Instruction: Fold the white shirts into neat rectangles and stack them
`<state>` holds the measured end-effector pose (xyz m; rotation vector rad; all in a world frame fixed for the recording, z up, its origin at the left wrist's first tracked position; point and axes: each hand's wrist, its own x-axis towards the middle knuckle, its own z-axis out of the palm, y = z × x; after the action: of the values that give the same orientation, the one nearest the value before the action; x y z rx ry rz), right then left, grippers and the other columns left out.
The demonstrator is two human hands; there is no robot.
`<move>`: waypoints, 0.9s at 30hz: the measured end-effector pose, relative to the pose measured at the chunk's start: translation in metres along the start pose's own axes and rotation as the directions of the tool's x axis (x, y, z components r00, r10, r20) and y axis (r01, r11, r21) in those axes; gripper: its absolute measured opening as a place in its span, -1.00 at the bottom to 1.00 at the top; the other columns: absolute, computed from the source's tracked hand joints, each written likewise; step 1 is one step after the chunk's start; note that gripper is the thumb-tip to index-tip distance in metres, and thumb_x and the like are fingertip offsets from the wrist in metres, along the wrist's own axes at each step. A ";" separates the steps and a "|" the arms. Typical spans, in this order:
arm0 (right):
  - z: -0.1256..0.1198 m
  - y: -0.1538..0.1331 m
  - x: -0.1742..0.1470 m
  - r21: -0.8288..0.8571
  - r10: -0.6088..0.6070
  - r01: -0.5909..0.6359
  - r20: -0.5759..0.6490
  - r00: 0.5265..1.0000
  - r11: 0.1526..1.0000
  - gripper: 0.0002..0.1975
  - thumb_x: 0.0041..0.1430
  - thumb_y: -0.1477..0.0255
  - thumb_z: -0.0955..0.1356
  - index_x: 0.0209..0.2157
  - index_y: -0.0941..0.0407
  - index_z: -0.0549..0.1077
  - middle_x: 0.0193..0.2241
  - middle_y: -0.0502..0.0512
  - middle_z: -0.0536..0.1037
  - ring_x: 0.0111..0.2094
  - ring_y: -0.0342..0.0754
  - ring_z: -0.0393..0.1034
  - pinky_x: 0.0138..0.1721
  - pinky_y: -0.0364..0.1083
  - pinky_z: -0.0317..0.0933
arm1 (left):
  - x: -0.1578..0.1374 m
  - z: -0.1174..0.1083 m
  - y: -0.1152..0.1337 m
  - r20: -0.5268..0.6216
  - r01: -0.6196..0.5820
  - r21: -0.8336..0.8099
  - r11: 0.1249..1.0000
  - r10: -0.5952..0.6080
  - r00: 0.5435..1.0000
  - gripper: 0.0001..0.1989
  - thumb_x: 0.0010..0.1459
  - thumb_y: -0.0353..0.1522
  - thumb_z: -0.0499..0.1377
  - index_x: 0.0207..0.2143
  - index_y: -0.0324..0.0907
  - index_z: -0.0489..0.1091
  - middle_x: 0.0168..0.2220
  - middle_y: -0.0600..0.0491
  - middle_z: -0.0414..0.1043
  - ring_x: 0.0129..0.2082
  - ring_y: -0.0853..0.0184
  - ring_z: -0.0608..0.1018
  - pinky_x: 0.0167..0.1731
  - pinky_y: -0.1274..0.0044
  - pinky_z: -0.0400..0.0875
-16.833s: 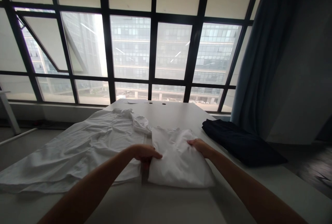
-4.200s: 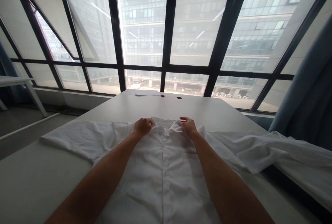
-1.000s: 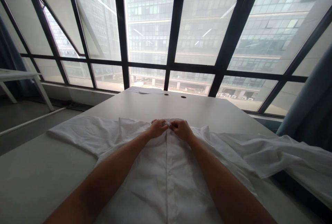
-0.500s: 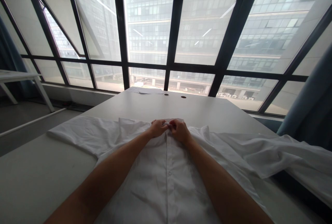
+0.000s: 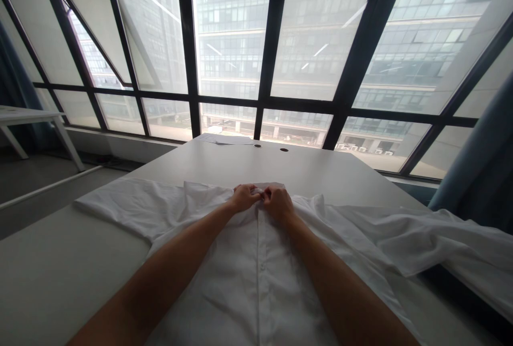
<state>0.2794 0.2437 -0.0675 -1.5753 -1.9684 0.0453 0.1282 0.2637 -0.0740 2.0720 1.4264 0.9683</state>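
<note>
A white button-up shirt (image 5: pixel 232 276) lies front side up on the white table (image 5: pixel 188 162), its collar end away from me and its sleeves spread to both sides. The button placket runs down its middle, with a small button showing partway along. At the collar, my left hand (image 5: pixel 245 197) pinches the fabric with its fingers closed. My right hand (image 5: pixel 277 200) is closed on the collar right beside it, the fingertips of both hands nearly touching. Whether a collar button sits between the fingers is hidden.
Sheets of paper (image 5: pixel 228 139) lie at the table's far end, near two round cable holes (image 5: pixel 284 149). Large windows with dark frames stand behind. Another white table (image 5: pixel 28 116) is at the left, and a blue curtain (image 5: pixel 476 143) hangs at the right.
Both hands stay at the collar, with only a slight shift of the right hand's fingers. The shirt lies as before.
</note>
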 end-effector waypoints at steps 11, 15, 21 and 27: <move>-0.008 -0.006 -0.008 -0.136 -0.104 0.115 0.088 0.991 0.984 -0.77 0.19 0.47 0.29 -0.28 0.13 0.61 -0.27 0.22 0.64 -0.26 0.02 0.51 -0.25 -0.11 0.21 | 0.006 0.007 -0.015 -0.085 0.064 -0.200 0.978 -0.082 0.993 -0.56 -0.11 -0.41 0.36 -0.13 -0.25 0.40 -0.34 0.05 0.51 -0.38 0.38 0.52 -0.28 0.54 0.39; -0.009 -0.007 -0.007 -0.151 -0.106 0.121 0.105 0.989 0.981 -0.75 0.19 0.49 0.29 -0.24 0.10 0.62 -0.25 0.20 0.65 -0.24 0.02 0.51 -0.20 -0.11 0.21 | 0.005 0.005 -0.014 -0.066 0.052 -0.215 0.975 -0.067 0.996 -0.58 -0.15 -0.44 0.37 -0.17 -0.24 0.40 -0.37 0.08 0.50 -0.41 0.40 0.50 -0.34 0.57 0.37; -0.008 -0.002 -0.004 -0.111 -0.133 0.149 0.140 0.981 0.983 -0.74 0.20 0.49 0.29 -0.20 0.10 0.62 -0.22 0.19 0.65 -0.22 0.02 0.52 -0.19 -0.11 0.21 | 0.002 0.004 -0.011 -0.113 -0.018 -0.113 0.993 0.005 0.994 -0.69 -0.11 -0.41 0.34 -0.25 -0.24 0.44 -0.33 0.06 0.53 -0.32 0.34 0.54 -0.27 0.55 0.39; -0.006 0.003 -0.001 -0.047 -0.164 0.171 0.122 0.979 0.984 -0.72 0.16 0.54 0.29 -0.17 0.12 0.60 -0.20 0.18 0.65 -0.18 0.02 0.51 -0.15 -0.11 0.22 | -0.002 0.003 -0.008 -0.128 -0.138 -0.095 0.986 0.126 0.984 -0.82 -0.03 -0.44 0.28 -0.30 -0.21 0.54 -0.29 0.03 0.59 -0.25 0.30 0.59 -0.17 0.54 0.41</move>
<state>0.2853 0.2414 -0.0642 -1.4656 -2.2066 0.0137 0.1250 0.2646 -0.0817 2.0837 1.2801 1.2143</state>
